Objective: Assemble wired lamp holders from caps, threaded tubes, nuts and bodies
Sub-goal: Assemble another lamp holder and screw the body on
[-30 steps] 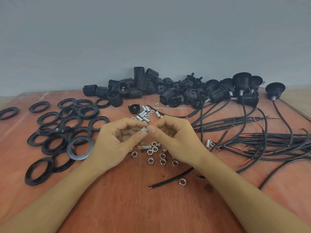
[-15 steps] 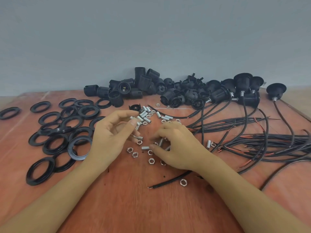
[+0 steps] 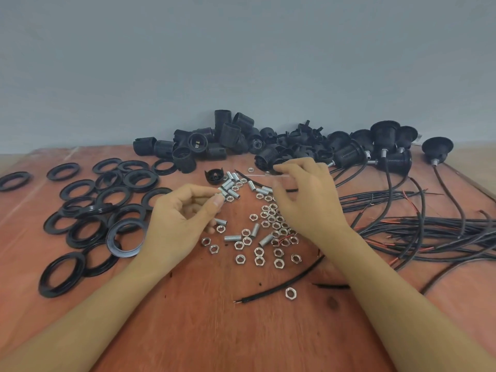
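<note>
Two grips are shown. A short threaded tube (image 3: pixel 222 194) is pinched narrowly between thumb and forefinger of the left hand (image 3: pixel 177 226), raised just above the bench (image 3: pixel 214 331) so that its end is free for the next part. The right hand (image 3: pixel 306 200) is stretched, fingers loosely spread and nothing seen held, toward the heap of black caps and bodies (image 3: pixel 292 142), probably to fetch one. Loose nuts (image 3: pixel 271 224) and spare tubes (image 3: pixel 232 183) are scattered between the hands for easy reach; rings (image 3: pixel 88 218) are laid left, wired holders (image 3: pixel 386 154) right.
</note>
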